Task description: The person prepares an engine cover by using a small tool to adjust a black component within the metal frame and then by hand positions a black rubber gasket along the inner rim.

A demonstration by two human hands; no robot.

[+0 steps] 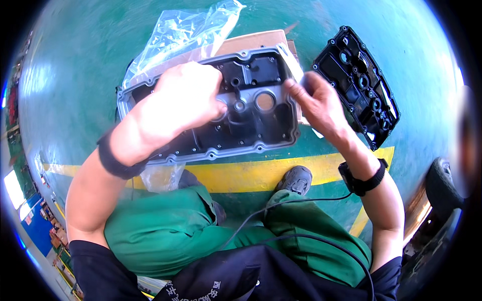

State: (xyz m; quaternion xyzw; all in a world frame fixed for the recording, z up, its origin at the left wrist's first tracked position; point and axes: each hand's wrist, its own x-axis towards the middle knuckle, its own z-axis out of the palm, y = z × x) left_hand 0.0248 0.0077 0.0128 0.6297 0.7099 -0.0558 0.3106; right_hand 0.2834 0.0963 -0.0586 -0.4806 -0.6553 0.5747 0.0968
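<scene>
A metal engine cover [261, 123], black inside with a silver rim, is tilted above a cardboard box [253, 39]. My left hand [186, 90] reaches over its left-middle part, fingers curled into it around an opening; the fingertips are partly hidden. My right hand [319, 103] is at the cover's right edge, thumb on the rim, other fingers bent and partly out of sight behind it. A crumpled clear plastic bag [183, 27] lies over the box's back left, and more plastic [158, 178] shows below the cover.
A second black cover [351, 70] lies on the green floor [286, 15] at right. A yellow painted stripe [236, 175] runs before my feet. A dark rounded object, perhaps a tyre [442, 185], stands at far right. Shelves or stored items line the far left rim.
</scene>
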